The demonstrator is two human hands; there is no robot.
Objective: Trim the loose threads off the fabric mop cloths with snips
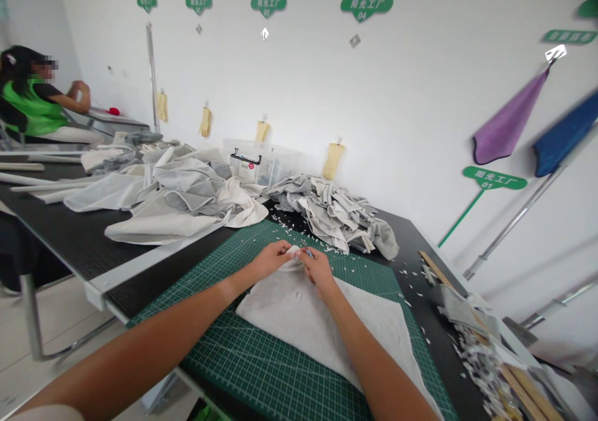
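Observation:
A light grey cloth [322, 315] lies on the green cutting mat [219, 340], its far edge bunched and lifted. My left hand [272, 258] is closed in a pinch on that raised edge. Close beside it, my right hand [320, 271] is closed around what looks like a small pair of scissors [307, 249], whose metal part points up and away. The fingertips of both hands almost meet at the cloth, and part of the scissors is hidden inside my right hand.
Piled grey cloths [331, 212] lie beyond the mat, with more cloths [182, 190] to the left by a clear plastic bin [280, 162]. White scraps [481, 365] litter the table's right side near wooden strips [527, 390]. A person [37, 106] in a green vest sits at far left.

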